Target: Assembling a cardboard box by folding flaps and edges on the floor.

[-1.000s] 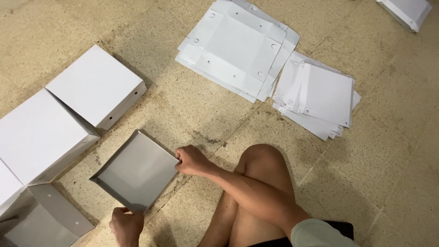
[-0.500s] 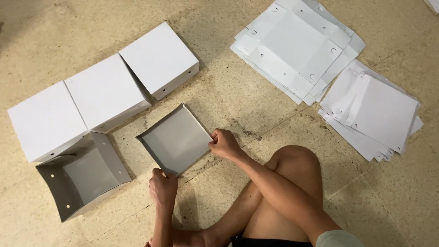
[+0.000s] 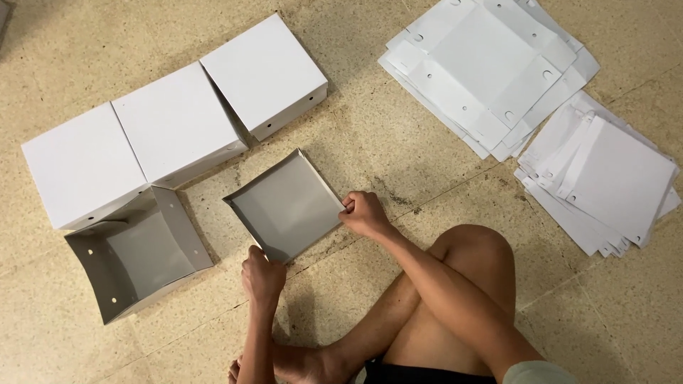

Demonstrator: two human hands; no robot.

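Note:
A shallow folded cardboard lid point(image 3: 284, 206), grey inside, lies open side up on the floor in front of me. My left hand point(image 3: 262, 277) grips its near corner. My right hand point(image 3: 364, 212) pinches its right corner. To its left stands a deeper open box point(image 3: 135, 256), also grey inside, with small holes in its walls.
Three closed white boxes point(image 3: 178, 121) sit in a row at the upper left. Two stacks of flat white cardboard blanks lie at the upper right point(image 3: 491, 64) and right point(image 3: 605, 181). My bent legs point(image 3: 441, 299) rest on the speckled floor below the lid.
The view has shifted, so the boxes and stacks appear further right and down. My hands have stayed on the lid's corners, with the lid now squared up.

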